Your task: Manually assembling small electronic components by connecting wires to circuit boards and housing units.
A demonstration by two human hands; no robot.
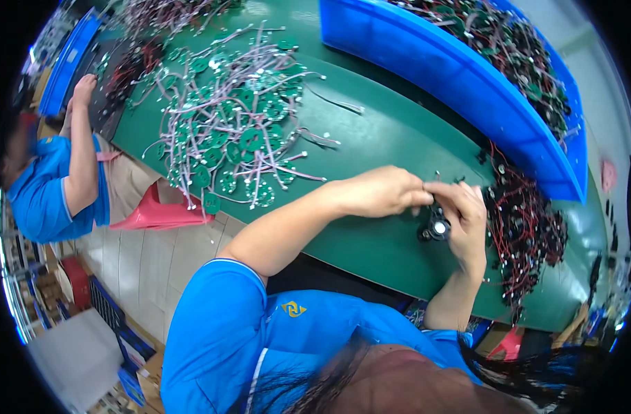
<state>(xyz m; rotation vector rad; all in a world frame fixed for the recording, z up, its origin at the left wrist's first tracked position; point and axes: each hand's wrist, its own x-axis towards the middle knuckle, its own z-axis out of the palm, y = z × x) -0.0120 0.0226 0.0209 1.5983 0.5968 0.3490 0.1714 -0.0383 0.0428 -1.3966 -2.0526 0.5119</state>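
My right hand (465,214) is closed round a small black part (435,230) with a bright round spot on it, just above the green table (371,252). Touching its fingertips, my left hand (391,192) is pinched shut over the top of the part. Whatever lies between the left fingertips is hidden. Beside my right hand lies a heap of black parts with red wires (526,231). Left of my hands spreads a loose pile of green round circuit boards (252,138) with pale cables.
A long blue bin (426,58) full of wired parts stands along the far right side of the table. At the left, another person (60,179) in a blue shirt works by a pink stool (160,212). A blue tray (71,62) lies at the far left.
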